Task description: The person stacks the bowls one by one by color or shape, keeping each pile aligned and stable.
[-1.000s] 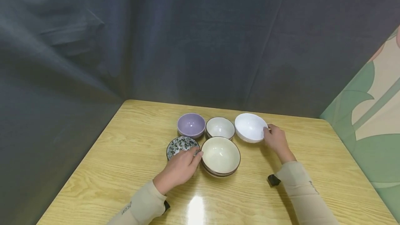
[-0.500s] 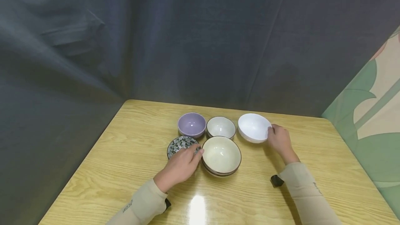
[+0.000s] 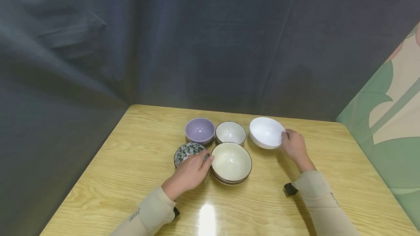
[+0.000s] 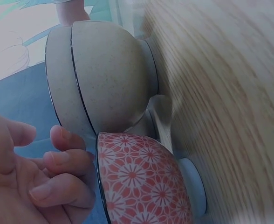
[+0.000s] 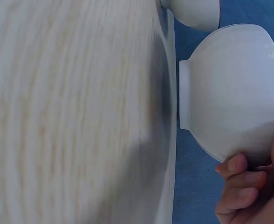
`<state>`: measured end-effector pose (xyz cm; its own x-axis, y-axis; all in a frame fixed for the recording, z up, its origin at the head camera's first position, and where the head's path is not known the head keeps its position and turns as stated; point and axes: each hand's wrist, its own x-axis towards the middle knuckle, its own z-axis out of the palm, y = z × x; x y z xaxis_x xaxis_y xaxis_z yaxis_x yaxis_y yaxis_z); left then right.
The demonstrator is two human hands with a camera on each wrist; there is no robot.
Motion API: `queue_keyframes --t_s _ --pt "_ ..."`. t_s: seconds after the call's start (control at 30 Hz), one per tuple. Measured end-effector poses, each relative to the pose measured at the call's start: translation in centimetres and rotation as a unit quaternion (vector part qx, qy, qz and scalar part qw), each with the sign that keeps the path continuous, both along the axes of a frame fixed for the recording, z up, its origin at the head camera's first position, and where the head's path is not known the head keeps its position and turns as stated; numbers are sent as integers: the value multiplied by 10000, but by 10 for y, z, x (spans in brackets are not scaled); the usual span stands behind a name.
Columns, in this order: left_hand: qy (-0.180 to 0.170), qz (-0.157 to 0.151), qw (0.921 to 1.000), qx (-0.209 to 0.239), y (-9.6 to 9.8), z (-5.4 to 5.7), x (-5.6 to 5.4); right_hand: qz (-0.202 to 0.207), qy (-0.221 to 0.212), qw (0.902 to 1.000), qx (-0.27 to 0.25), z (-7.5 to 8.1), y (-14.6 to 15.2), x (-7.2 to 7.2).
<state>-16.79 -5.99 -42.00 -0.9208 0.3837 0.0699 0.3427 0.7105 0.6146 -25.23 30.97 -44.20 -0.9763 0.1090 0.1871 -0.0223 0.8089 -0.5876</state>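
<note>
My right hand (image 3: 292, 148) pinches the right rim of a white bowl (image 3: 265, 132), thumb and fingers at its edge. In the right wrist view a narrow gap shows between the bowl's foot and the table edge. My left hand (image 3: 190, 176) hovers over a small bowl (image 3: 186, 153) with a dark floral inside, covering part of it. The left wrist view shows that bowl's red, white-flowered outside (image 4: 144, 182); the loosely bent fingers (image 4: 65, 158) are at its rim, thumb apart from them. Right beside it stand two stacked cream bowls (image 3: 231, 161) with brown rims.
Behind these, a purple bowl (image 3: 200, 131) and a small brown-rimmed whitish bowl (image 3: 230, 133) stand side by side on the wooden table (image 3: 131, 148). A dark curtain (image 3: 210, 46) hangs along the table's back and left; a leaf-patterned panel (image 3: 393, 119) is at right.
The white bowl has moved slightly right with my right hand, widening the gap to the small whitish bowl. My left hand has stayed over the floral bowl.
</note>
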Motion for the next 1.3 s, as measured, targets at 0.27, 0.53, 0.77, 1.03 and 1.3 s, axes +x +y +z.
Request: queue_keyframes --t_s 0.27,0.53,0.77,1.03,1.3 --pt "-23 -11 10000 37 -2 -2 -1 34 201 9998 -1 6 -5 4" --pt "7 -17 10000 3 -3 -3 0 109 311 9994 -86 12 -9 9" --pt "11 -52 10000 13 -3 -2 0 164 357 9992 -100 18 -12 13" --pt "-101 12 9999 -65 -4 -1 0 241 423 9987 -173 29 -18 21" --pt "-25 61 10000 -28 -4 -1 0 337 727 9966 -189 40 -25 28"
